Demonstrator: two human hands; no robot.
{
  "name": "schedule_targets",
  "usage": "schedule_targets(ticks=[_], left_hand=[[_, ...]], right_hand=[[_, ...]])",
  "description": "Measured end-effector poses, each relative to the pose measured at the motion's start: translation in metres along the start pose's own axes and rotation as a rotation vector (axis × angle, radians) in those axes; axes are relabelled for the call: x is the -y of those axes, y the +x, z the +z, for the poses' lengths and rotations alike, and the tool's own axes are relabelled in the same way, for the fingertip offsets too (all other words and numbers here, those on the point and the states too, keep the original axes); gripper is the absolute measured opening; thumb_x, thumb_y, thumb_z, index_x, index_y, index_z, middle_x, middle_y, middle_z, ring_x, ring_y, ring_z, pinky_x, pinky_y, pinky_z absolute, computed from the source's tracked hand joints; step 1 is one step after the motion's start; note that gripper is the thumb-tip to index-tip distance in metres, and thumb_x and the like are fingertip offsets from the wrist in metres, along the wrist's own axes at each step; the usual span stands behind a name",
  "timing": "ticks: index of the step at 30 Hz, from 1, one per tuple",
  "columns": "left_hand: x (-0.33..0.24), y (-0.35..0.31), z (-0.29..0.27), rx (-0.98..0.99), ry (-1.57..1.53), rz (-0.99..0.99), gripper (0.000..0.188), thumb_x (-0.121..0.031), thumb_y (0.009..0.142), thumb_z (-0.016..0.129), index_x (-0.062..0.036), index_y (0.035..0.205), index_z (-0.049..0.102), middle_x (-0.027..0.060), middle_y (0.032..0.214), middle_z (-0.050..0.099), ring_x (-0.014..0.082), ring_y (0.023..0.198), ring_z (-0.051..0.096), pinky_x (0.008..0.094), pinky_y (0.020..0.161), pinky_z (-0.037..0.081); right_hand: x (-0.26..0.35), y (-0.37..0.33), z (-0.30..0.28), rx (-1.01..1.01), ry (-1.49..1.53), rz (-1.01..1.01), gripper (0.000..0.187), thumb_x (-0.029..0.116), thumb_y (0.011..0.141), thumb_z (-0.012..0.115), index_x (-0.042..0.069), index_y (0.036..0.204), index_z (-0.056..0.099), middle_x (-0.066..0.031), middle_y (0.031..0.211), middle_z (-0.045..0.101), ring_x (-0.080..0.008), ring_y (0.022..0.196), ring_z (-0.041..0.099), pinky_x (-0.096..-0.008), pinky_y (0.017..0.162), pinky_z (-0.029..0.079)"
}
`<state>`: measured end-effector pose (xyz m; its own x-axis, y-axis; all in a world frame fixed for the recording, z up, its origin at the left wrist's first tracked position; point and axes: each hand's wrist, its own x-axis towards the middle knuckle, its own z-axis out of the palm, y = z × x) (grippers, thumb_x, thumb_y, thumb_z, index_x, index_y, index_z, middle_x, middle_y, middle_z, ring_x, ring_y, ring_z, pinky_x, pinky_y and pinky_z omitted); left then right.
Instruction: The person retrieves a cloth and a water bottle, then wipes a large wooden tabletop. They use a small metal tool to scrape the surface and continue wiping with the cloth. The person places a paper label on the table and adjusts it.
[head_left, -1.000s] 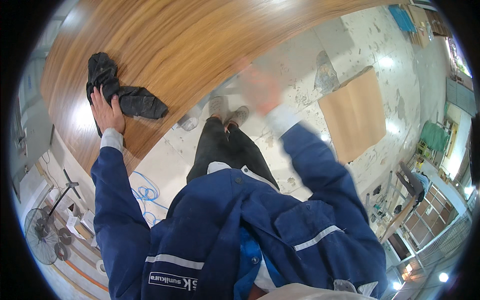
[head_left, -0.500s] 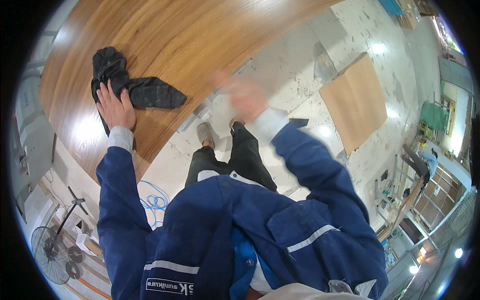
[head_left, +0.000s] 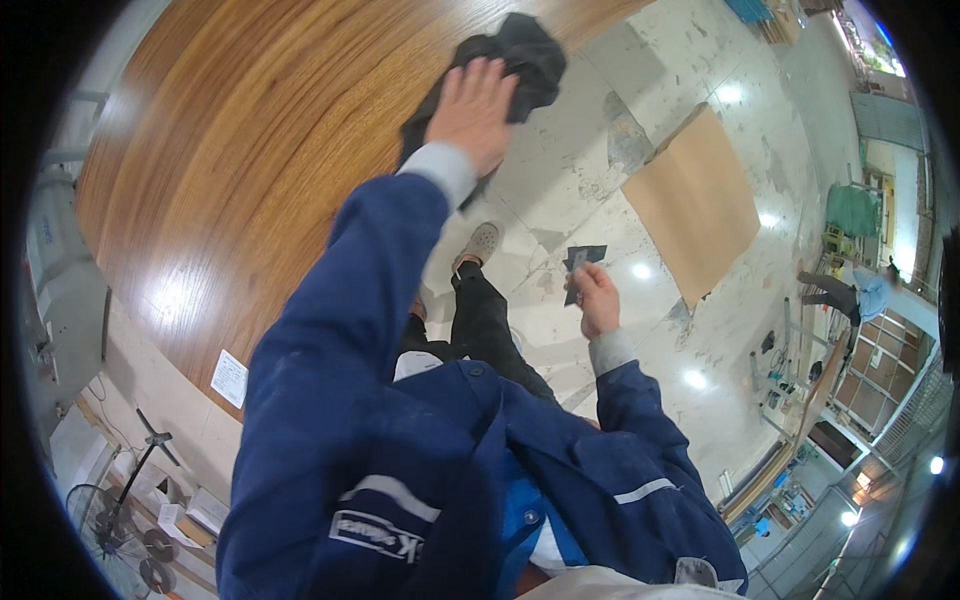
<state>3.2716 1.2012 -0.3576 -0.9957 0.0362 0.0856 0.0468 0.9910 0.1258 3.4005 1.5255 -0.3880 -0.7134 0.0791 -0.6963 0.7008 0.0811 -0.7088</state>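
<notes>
Black cloth [head_left: 534, 60] lies under the left fingers [head_left: 474, 84] — at the tabletop's [head_left: 250, 180] edge.

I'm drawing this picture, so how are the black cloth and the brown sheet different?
The black cloth is crumpled, while the brown sheet looks mostly flat. The cloth is dark; the sheet is light tan. The cloth is under the left hand at the edge of the table, but the sheet lies on the floor, untouched. Both look plain-coloured.
</notes>
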Motion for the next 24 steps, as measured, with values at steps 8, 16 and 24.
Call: schedule_targets(ticks=[8, 16, 24], left_hand=[[0.063, -0.079, -0.01, -0.045, -0.108, -0.052, 0.065, -0.032, 0.093, 0.058, -0.0125, 0.152, 0.036, 0.0108, 0.161, 0.028, 0.031, 0.15, 0.022, 0.0473, 0.123, 0.015], [0.264, -0.317, -0.039, -0.072, 0.206, -0.893, 0.059, -0.032, 0.099, 0.048, -0.0058, 0.151, 0.035, 0.0232, 0.157, 0.031, 0.0432, 0.145, 0.027, 0.05, 0.119, 0.021], [0.289, -0.346, -0.018, -0.196, 0.248, -0.787, 0.06, -0.042, 0.104, 0.032, -0.015, 0.157, 0.026, 0.0128, 0.164, 0.021, 0.0319, 0.152, 0.016, 0.0487, 0.122, 0.012]], right_hand=[[0.148, 0.091, 0.087, -0.062, -0.634, -0.872, 0.032, 0.024, 0.09, 0.066, 0.003, 0.114, 0.07, -0.0131, 0.093, 0.071, -0.0236, 0.083, 0.066, -0.0342, 0.075, 0.05], [0.16, 0.083, 0.199, -0.147, -1.196, -1.489, 0.022, 0.013, 0.086, 0.062, 0.016, 0.107, 0.07, -0.0077, 0.091, 0.066, -0.0292, 0.087, 0.064, -0.0408, 0.075, 0.052], [0.118, 0.079, 0.207, 0.179, -1.27, -1.415, 0.018, 0.011, 0.085, 0.056, 0.009, 0.1, 0.066, -0.0115, 0.089, 0.064, -0.0331, 0.088, 0.062, -0.0455, 0.075, 0.05]])
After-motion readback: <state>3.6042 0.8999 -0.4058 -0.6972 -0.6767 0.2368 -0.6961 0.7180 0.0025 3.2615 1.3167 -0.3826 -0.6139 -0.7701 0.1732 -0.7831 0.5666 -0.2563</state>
